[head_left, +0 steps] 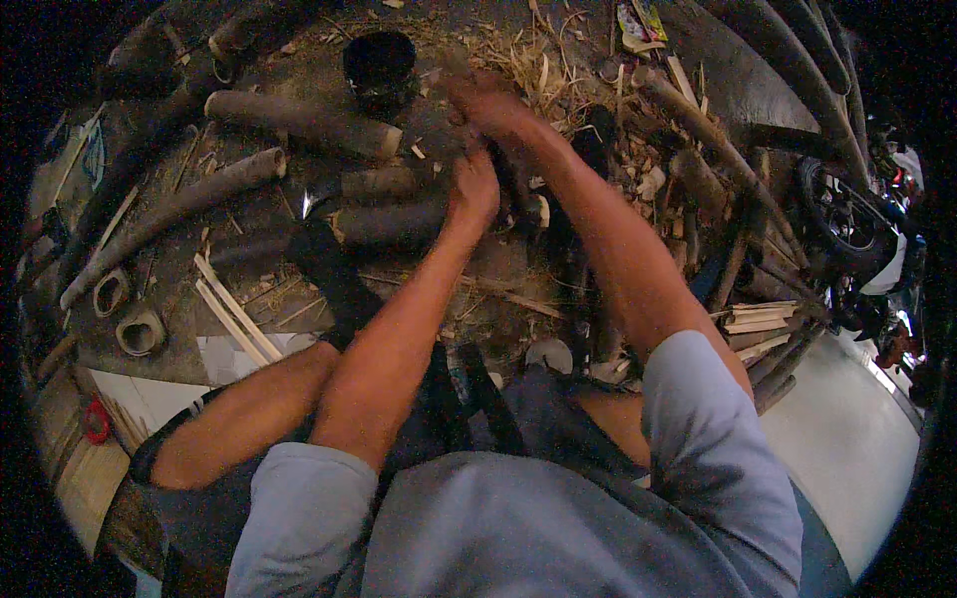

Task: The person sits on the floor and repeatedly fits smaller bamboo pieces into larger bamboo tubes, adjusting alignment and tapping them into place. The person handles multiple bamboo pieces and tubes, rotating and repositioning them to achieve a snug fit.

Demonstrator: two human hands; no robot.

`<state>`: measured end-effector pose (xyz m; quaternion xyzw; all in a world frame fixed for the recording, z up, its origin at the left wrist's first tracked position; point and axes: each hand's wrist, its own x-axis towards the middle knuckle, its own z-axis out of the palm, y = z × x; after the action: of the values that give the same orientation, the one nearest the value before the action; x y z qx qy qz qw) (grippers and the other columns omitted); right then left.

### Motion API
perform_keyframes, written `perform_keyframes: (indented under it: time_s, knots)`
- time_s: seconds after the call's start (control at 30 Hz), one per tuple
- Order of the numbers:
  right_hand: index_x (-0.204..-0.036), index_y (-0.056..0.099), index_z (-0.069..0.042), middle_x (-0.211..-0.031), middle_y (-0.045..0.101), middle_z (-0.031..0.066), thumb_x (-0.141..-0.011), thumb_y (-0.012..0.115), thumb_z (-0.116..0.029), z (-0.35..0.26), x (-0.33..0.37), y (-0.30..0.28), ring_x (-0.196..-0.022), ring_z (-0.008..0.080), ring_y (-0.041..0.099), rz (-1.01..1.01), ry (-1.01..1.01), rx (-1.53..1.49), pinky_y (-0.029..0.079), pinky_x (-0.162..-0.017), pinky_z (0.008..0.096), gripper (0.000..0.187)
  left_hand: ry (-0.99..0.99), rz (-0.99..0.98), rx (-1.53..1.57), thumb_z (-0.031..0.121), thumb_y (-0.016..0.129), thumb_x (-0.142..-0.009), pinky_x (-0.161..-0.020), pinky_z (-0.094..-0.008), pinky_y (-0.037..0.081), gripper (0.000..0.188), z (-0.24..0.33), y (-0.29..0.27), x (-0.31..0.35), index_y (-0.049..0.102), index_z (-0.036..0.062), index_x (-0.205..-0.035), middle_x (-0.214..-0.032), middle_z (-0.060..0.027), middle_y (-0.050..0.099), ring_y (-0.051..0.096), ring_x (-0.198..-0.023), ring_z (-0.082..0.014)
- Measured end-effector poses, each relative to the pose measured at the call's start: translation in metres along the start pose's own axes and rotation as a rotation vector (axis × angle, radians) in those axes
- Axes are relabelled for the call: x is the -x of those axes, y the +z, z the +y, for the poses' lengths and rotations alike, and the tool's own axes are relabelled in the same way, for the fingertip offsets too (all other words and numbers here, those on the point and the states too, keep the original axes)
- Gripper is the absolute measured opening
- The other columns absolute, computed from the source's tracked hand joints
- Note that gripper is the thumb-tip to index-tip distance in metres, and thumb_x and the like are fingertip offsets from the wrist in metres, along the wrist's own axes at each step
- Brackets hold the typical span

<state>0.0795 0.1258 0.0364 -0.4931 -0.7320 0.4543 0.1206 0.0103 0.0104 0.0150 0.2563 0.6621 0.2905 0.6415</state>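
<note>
Right of the black bucket, the right hand and left hand crowd together, blurred — what their fingers close on, I cannot tell. Nearside of the bucket lies a brown tube — likely stiff, best held mid-length.

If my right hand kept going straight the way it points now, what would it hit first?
Probably the black container, just up and left of the right hand. The fingers are blurred and depth is unclear, so it might pass over it.
</note>
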Motion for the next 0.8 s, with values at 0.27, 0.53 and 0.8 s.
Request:
perform_keyframes:
  time_s: [0.27, 0.53, 0.8]
  knots:
    - [-0.094, 0.060, -0.004, -0.076, 0.060, 0.0073, -0.092, 0.067, -0.041, 0.069, 0.048, -0.003, -0.061, 0.0188, 0.057, 0.571, 0.269, -0.473, 0.049, -0.056, 0.0351, 0.038, 0.381, -0.321, -0.287, 0.052, 0.025, -0.106, -0.107, -0.0456, 0.038, 0.066, 0.003, 0.010, -0.008, 0.047, -0.0026, -0.135, -0.127, -0.0255, 0.058, 0.054, -0.122, -0.0393]
    - [-0.089, 0.049, -0.009, -0.068, 0.050, 0.0053, -0.097, 0.061, -0.041, 0.037, 0.113, -0.020, -0.054, 0.0193, 0.049, 0.911, 0.456, -0.820, 0.044, -0.049, 0.0354, 0.035, 0.335, -0.770, -0.388, 0.060, 0.030, -0.106, -0.112, -0.0409, 0.037, 0.071, 0.011, 0.023, -0.007, 0.054, 0.0020, -0.140, -0.139, -0.0139, 0.059, 0.051, -0.130, -0.0251]
    - [-0.087, 0.046, -0.012, -0.074, 0.052, 0.0061, -0.099, 0.056, -0.050, -0.008, 0.175, 0.000, -0.057, 0.0206, 0.049, 1.167, 0.506, -1.457, 0.044, -0.050, 0.0351, 0.041, 0.353, -0.906, -1.007, 0.080, 0.030, -0.094, -0.089, -0.0455, 0.050, 0.092, -0.002, 0.035, -0.004, 0.066, -0.0030, -0.114, -0.107, -0.0266, 0.069, 0.068, -0.102, -0.0363]
